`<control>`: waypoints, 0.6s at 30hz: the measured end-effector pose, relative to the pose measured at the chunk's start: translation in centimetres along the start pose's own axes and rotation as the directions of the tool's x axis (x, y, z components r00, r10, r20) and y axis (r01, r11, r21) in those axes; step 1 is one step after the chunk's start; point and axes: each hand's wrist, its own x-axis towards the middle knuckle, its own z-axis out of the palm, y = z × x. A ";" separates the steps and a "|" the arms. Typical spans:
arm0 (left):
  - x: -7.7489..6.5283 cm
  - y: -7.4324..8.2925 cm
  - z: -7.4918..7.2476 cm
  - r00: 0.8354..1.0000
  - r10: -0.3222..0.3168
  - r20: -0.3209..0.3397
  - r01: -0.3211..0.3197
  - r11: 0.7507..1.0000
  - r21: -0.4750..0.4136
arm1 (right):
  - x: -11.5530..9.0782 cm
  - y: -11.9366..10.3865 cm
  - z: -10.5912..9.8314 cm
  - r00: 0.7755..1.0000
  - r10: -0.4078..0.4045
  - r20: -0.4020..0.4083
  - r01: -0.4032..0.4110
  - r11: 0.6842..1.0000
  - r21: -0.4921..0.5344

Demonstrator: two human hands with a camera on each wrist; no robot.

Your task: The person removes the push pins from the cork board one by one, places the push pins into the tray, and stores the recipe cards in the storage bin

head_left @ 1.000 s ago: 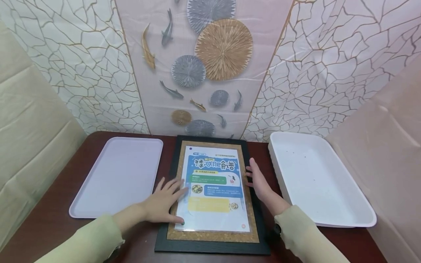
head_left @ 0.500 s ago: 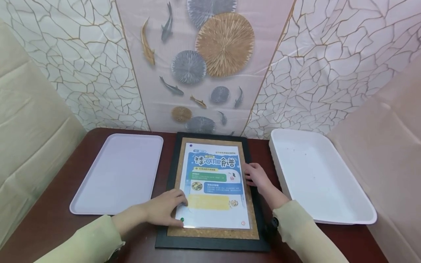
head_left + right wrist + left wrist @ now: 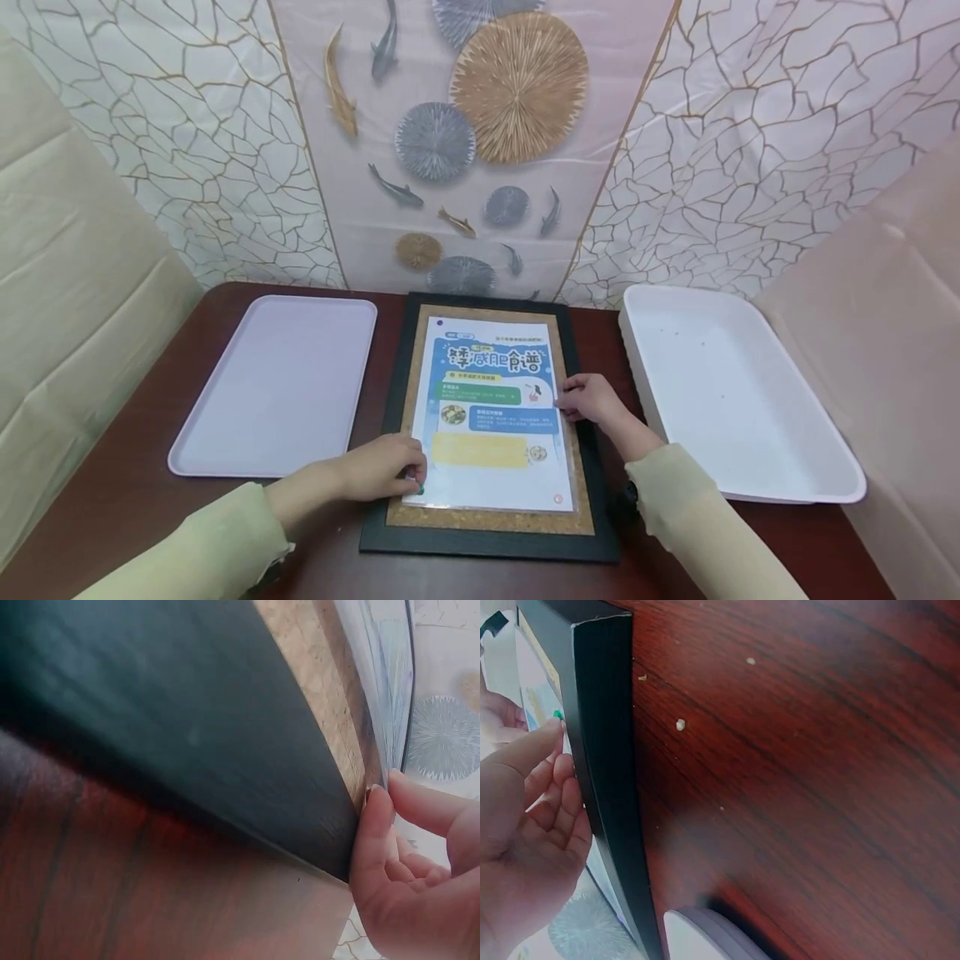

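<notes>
A laminated poster (image 3: 487, 487) with blue, green and yellow print lies on a cork board (image 3: 487, 521) with a black frame (image 3: 491, 544). My left hand (image 3: 378, 471) is at the poster's lower left corner, its thumb and finger pinching a small green pushpin (image 3: 557, 715). At the right edge of the poster, my right hand (image 3: 592, 398) pinches the plastic between thumb and index finger, as the right wrist view shows. A purple pushpin (image 3: 439, 322) sits at the top left corner, a pink one (image 3: 558, 499) at the bottom right.
To the left of the board lies a shallow pale lilac tray (image 3: 277, 392). A deeper white tray (image 3: 742, 408) stands on the right, with a few tiny dark specks in it. Small crumbs (image 3: 680, 724) dot the dark red wooden table (image 3: 802, 787). A patterned curtain closes off the back.
My left fingers, spread over the poster a second ago, have curled in around the green pin. The right hand has gone from straight fingers beside the board to pinching the poster's edge.
</notes>
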 end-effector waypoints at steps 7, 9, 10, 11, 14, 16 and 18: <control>0.5 0.2 -0.3 0.999 -0.031 0.032 0.032 0.999 -0.037 | 0.0 0.1 0.1 1.000 0.012 -0.002 -0.012 1.000 0.004; 0.7 0.3 -0.4 0.998 -0.045 0.054 0.048 0.998 -0.046 | 0.0 0.2 0.1 1.000 0.019 -0.007 -0.019 1.000 0.011; 0.8 0.4 -0.5 0.996 -0.052 0.066 0.055 0.997 -0.051 | 0.1 0.2 0.2 1.000 0.020 -0.008 -0.020 1.000 0.015; 0.9 0.4 -0.7 0.995 -0.058 0.077 0.062 0.997 -0.055 | 0.2 0.2 0.2 1.000 0.021 -0.011 -0.021 1.000 0.016; 1.0 0.7 -1.1 0.990 -0.080 0.112 0.088 0.994 -0.062 | 0.3 0.2 0.3 1.000 0.019 -0.016 -0.018 1.000 0.020; 1.1 0.9 -1.3 0.988 -0.088 0.130 0.098 0.993 -0.069 | 0.4 0.2 0.3 1.000 0.020 -0.018 -0.019 1.000 0.022; 1.1 1.0 -1.4 0.985 -0.097 0.140 0.109 0.991 -0.077 | 0.4 0.2 0.3 1.000 0.021 -0.019 -0.020 0.999 0.024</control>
